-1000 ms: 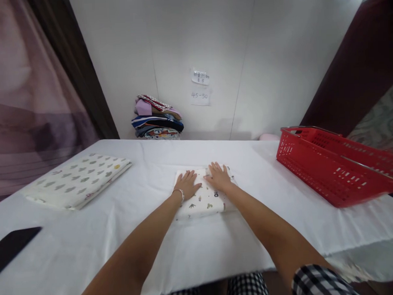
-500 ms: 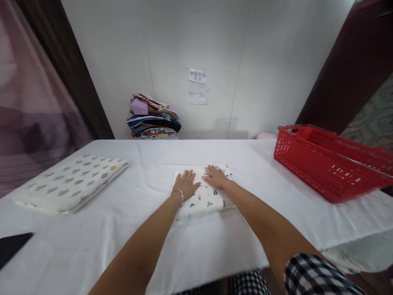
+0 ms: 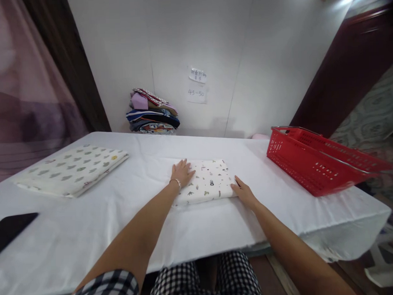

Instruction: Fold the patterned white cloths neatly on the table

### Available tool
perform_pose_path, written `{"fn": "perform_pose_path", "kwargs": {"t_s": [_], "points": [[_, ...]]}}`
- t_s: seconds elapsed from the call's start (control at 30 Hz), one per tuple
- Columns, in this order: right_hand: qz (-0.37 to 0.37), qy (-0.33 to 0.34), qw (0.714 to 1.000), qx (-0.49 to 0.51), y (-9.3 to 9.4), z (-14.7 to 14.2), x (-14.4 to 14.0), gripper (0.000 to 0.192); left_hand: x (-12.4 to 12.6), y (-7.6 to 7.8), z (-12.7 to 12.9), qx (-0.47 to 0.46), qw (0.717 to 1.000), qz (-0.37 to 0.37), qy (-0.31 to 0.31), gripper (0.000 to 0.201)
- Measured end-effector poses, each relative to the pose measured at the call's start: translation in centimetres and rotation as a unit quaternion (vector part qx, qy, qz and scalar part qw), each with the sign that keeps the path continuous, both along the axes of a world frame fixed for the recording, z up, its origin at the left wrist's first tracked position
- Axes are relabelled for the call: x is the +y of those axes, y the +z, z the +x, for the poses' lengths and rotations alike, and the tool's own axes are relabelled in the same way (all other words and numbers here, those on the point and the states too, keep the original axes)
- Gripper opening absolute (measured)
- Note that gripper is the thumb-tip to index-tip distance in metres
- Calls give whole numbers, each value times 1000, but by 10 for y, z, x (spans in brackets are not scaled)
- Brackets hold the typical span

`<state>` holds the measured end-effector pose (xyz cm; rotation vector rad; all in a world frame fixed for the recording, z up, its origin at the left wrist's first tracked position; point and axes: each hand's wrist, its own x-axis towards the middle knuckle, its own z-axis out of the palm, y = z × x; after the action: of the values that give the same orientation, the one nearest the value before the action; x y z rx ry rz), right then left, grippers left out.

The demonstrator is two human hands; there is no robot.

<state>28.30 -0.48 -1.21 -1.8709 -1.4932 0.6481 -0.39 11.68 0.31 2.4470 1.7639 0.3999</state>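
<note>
A folded white cloth (image 3: pixel 210 179) with small printed plants and figures lies in front of me. My left hand (image 3: pixel 182 173), with a bracelet at the wrist, rests flat on its left part, fingers spread. At the cloth's right edge is my right hand (image 3: pixel 245 193), its thumb touching the edge and its fingers a little apart beside it. To the left lies another folded white cloth (image 3: pixel 77 166) with a grey-green cloud-like print, untouched by either hand.
A red plastic basket (image 3: pixel 313 160) with metal handles stands at the right on the white-covered table (image 3: pixel 200 242). Folded fabrics (image 3: pixel 153 112) are piled by the back wall. A dark flat object (image 3: pixel 12 229) lies at the left edge. Paper notes (image 3: pixel 197 93) hang on the wall.
My right hand has moved from the top of the cloth to its right edge, uncovering the print. My left hand stays on the left part. The camera view has shifted slightly.
</note>
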Motion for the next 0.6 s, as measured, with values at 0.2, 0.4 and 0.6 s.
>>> {"fn": "perform_pose_path", "kwargs": {"t_s": [0.2,0.4,0.6], "points": [[46,-29,998,-41,-8,-9,-23,62,8,10,-26,-149,964,-94,201,61],[38,-43,998,-4,-11,-7,-12,59,14,16,-33,-166,952,-125,223,63],[32,-38,999,-14,2,26,27,54,-37,0,-37,-176,947,-130,234,61]]}}
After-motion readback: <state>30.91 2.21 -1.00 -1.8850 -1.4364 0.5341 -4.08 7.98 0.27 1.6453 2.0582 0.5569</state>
